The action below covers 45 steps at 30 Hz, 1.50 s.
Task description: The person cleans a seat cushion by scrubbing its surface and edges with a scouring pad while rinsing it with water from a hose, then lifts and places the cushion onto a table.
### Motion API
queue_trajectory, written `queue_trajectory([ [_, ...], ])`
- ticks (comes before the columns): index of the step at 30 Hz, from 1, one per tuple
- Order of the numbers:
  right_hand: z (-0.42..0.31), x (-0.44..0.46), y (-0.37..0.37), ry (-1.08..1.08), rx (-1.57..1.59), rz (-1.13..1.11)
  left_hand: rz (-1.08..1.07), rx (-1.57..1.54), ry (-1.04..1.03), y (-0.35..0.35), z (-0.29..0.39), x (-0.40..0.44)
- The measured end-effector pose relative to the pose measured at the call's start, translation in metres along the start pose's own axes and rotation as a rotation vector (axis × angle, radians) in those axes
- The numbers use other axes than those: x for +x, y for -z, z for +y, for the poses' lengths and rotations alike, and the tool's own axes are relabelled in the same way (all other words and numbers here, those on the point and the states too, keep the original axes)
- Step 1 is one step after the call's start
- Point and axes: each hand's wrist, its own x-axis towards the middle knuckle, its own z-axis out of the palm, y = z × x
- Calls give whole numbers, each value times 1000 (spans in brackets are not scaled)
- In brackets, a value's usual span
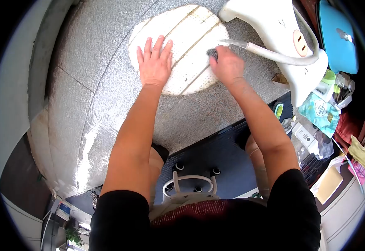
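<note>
A round white board [195, 54], crossed by several brown-stained grooves, lies on the wet stone floor. My left hand [154, 62] rests flat on its left part, fingers stretched out. My right hand [227, 65] is closed on a dark scouring pad [212, 54] and presses it to the board's right side. The pad looks like steel wool, and my fingers hide most of it. Just above that hand, the tip of a pale hose [255, 49] reaches over the board's edge.
A white plastic piece [270, 21] with a pink slotted oval stands at the upper right, beside a blue bin [337, 39]. Bottles, a teal pouch [319, 113], a green brush [278, 110] and cloths crowd the right side. Below me is a wheeled stool [189, 180].
</note>
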Motion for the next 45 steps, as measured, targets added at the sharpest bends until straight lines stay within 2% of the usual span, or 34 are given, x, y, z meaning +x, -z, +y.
queue_trajectory([
  [1,0,2,-2,6,-2,-3,0,0,7,0,0,-2],
  [3,3,4,-10,-216,-12,278,-7,-7,11,-1,0,0],
  [4,-18,-14,-26,-153,52,250,0,-12,11,-2,1,1],
  [5,-47,-35,-30,-46,82,95,2,-21,14,-3,1,1],
  [6,-62,-57,-47,193,107,101,1,-25,17,-4,0,0],
  [7,-73,-71,-48,328,103,31,-1,-20,15,-3,-1,1],
  [11,-36,-32,-26,343,21,-26,0,-15,2,-1,0,1],
  [15,-24,-8,-14,-178,19,132,-4,-3,20,-3,1,0],
  [16,-48,-28,-23,-37,28,56,6,-5,19,-3,2,3],
  [17,-60,-48,-37,198,57,30,8,-16,16,-3,2,3],
  [18,-57,-48,-37,198,64,27,3,-25,13,-3,0,0],
  [20,-40,-39,-32,519,20,-22,3,-17,10,-2,0,1],
  [21,-32,-17,-8,311,-108,-110,3,-20,8,-2,0,-1],
  [22,-18,7,11,56,-84,-136,-12,-23,12,-1,0,-5],
  [23,1,19,12,-64,-74,-13,-14,-7,13,0,1,-5],
  [24,-4,17,6,-61,-80,-5,-3,7,8,0,1,1],
  [26,-29,-9,-21,4,-33,163,12,-14,11,-2,1,1],
  [28,-62,-43,-34,338,7,0,15,-24,13,-3,1,2],
  [30,-41,-28,-28,538,-3,-8,21,-33,1,-2,0,0],
  [32,-11,13,-4,170,-82,-45,18,-13,-3,-1,0,0],
  [33,-12,13,1,174,-88,-50,25,6,-3,-1,0,0],
  [35,-11,19,12,-200,-59,38,20,4,6,-2,0,0],
  [36,-26,1,-9,-41,22,146,6,6,10,-2,1,0],
  [37,-50,-23,-25,115,-73,87,12,3,9,-2,2,1],
  [38,-61,-45,-43,392,-10,52,17,-14,9,-3,2,1],
  [40,-62,-50,-42,642,3,-33,16,-24,2,-1,-1,2],
  [42,-31,-6,-19,310,-37,-103,10,-32,-3,-1,-1,-1],
  [44,-2,28,5,-7,-53,177,11,-61,16,-4,-1,-4],
  [45,-7,28,5,-5,-59,182,28,-88,20,-5,-1,1],
])
